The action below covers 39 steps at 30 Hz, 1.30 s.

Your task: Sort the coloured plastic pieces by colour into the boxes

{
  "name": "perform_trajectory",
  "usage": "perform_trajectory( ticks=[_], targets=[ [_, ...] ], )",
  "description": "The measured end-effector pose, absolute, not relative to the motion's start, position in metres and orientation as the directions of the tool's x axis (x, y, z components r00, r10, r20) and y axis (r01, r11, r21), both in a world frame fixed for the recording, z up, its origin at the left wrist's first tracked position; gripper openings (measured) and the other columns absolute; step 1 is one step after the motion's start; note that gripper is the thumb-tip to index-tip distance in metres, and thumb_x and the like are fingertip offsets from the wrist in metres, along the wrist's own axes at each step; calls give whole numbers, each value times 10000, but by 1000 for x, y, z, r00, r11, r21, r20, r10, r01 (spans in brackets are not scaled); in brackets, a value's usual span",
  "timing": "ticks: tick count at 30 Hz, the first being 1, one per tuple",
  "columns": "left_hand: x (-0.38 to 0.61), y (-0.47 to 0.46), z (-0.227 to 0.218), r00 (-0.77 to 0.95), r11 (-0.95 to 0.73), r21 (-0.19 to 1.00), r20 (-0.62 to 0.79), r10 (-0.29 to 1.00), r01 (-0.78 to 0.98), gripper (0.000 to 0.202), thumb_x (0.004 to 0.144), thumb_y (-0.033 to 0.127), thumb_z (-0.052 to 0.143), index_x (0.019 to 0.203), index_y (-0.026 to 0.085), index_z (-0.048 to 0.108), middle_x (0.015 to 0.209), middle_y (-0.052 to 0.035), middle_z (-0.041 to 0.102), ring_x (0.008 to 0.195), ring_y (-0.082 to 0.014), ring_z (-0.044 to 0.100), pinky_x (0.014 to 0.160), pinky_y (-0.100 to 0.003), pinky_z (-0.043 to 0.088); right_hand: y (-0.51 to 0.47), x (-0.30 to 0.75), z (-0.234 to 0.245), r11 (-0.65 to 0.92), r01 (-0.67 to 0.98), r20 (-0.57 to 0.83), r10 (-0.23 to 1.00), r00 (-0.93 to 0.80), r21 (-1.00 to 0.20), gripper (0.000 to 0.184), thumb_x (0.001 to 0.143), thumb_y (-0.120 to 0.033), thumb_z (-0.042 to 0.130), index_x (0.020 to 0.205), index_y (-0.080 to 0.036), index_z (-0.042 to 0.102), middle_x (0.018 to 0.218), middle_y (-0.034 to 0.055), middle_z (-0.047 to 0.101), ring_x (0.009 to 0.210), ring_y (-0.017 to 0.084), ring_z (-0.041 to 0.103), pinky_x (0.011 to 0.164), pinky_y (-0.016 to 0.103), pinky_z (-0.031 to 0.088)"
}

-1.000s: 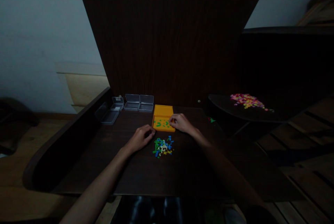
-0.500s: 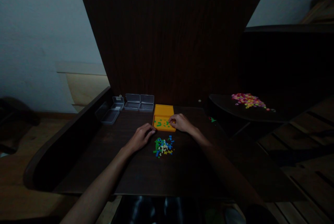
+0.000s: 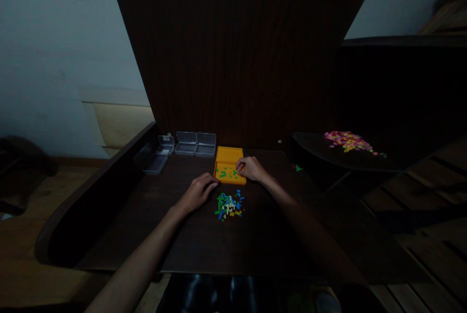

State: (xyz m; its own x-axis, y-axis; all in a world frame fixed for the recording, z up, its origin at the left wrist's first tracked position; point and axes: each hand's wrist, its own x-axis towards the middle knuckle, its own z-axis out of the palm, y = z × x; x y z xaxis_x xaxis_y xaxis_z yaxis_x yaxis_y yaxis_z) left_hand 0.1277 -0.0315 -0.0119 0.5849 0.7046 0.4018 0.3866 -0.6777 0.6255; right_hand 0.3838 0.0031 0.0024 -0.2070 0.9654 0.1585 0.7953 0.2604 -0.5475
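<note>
Orange tray (image 3: 226, 156) holding green pieces (image 3: 226, 173) sits on the dark counter (image 3: 204, 240), just beyond a mixed pile of small coloured pieces (image 3: 229, 205). Right hand (image 3: 251, 169) has crept slightly inward over the tray's right edge since a second ago, fingers bunched; whether they pinch a piece is too small to tell. Left hand (image 3: 199, 191) stays curled at the tray's near-left corner, grip unclear.

Our left arm (image 3: 146, 249) and right arm (image 3: 306, 230) stretch forward, converging. Our left hand (image 3: 199, 192) lies palm down, fingers loosely curled; our right hand (image 3: 251, 169), farther ahead, bunches its fingertips.
</note>
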Motion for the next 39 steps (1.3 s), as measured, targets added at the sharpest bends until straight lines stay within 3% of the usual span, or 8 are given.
perform_trajectory(
  ticks=[8,15,21,31,39],
  targets=[
    [130,-31,-11,582,-682,633,415,699,367,221,945,297,464,956,184,654,928,-65,657,887,-173,627,840,-300,500,-2,389,6,263,707,111,961,-254,-657,138,687,-89,673,813,-133,711,737,32,735,674,147,678,603,198,475],
    [128,-26,-1,536,-676,638,449,715,368,219,940,288,468,951,189,664,934,-65,639,904,-178,613,853,-308,493,-10,398,7,346,738,196,938,-286,-579,188,762,-98,567,857,-132,727,783,40,720,688,130,634,624,202,440],
    [138,-16,6,580,-735,526,463,670,428,207,924,260,487,970,187,675,978,-73,587,977,-205,549,899,-358,463,-27,396,9,377,813,195,926,-323,-444,195,789,-126,553,860,-129,734,704,31,670,581,104,535,571,200,354],
    [167,12,0,619,-677,489,305,724,551,178,849,229,582,887,216,755,1147,-89,582,1143,-274,463,1011,-462,367,-53,384,21,482,739,9,840,-542,-470,216,793,-203,621,966,-161,744,617,-17,601,524,84,475,545,194,314],
    [172,24,5,598,-597,460,164,784,657,171,815,286,625,903,279,771,1331,-64,537,1240,-362,388,988,-547,335,-61,371,26,496,796,-87,828,-554,-348,212,811,-236,631,988,-205,744,663,-2,647,577,110,523,630,224,362]
  ],
)
